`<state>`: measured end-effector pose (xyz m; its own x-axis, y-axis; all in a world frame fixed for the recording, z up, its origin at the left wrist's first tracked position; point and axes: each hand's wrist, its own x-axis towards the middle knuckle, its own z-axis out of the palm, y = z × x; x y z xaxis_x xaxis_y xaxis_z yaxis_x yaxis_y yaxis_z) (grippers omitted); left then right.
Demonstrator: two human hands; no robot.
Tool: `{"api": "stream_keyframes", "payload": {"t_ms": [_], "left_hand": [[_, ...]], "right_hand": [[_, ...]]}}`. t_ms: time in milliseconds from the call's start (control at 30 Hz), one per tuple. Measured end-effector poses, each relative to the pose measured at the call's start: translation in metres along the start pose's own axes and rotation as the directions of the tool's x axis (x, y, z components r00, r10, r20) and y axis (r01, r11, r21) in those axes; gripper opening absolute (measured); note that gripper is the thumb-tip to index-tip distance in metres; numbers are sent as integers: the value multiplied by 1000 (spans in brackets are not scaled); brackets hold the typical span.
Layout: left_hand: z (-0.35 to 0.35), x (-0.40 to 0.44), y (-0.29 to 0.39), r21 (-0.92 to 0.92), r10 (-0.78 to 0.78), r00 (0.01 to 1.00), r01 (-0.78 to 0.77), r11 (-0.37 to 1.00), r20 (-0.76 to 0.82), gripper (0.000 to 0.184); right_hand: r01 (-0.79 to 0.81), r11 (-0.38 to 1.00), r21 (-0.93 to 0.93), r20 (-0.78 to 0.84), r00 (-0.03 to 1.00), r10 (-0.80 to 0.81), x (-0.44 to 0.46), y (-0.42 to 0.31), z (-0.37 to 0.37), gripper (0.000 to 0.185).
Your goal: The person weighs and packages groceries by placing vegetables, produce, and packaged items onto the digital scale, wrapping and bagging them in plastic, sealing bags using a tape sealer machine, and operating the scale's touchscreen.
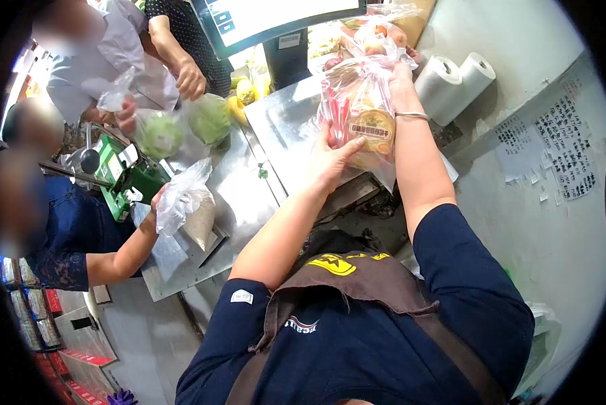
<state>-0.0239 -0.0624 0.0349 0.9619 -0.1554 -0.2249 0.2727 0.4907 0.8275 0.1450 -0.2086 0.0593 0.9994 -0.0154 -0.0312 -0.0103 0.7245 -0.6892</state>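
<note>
In front of me, over the metal counter (215,189), is a clear plastic bag (357,77) with a packaged item bearing a round brown label (372,131) and something red inside. My left hand (331,156) grips the bag's lower side, its thumb pressed on the packet. Up at the bag's right edge, my right hand (402,79) is closed on the plastic, a bracelet on that wrist; its fingers are partly hidden. Behind this bag lies another plastic bag (377,37) with produce in it.
A monitor (282,20) stands at the far counter edge. White plastic rolls (441,77) are at right by the wall. Across the counter, people hold bags of green vegetables (160,133) and a bag of pale grains (200,219), near a green scale (117,169).
</note>
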Motion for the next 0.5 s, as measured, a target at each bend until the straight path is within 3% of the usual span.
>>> {"api": "stream_keyframes", "payload": {"t_ms": [100, 167, 233, 333, 500], "left_hand": [[6, 4, -5, 89, 65, 996, -60, 994, -56, 80], [0, 12, -17, 31, 90, 996, -89, 996, -16, 82], [-1, 16, -22, 27, 102, 995, -101, 994, -11, 83], [1, 17, -25, 100, 113, 993, -108, 989, -45, 84], [-3, 17, -27, 193, 153, 986, -136, 972, -72, 83]], "right_hand": [[-63, 997, 38, -88, 994, 66, 4, -6, -1, 29], [-59, 993, 101, -134, 988, 73, 25, -2, -19, 31], [-139, 966, 217, -38, 988, 150, 55, -1, -48, 34], [-217, 911, 350, -41, 968, 246, 72, 2, -64, 40], [-121, 965, 234, -137, 978, 155, 45, 2, -39, 40]]}}
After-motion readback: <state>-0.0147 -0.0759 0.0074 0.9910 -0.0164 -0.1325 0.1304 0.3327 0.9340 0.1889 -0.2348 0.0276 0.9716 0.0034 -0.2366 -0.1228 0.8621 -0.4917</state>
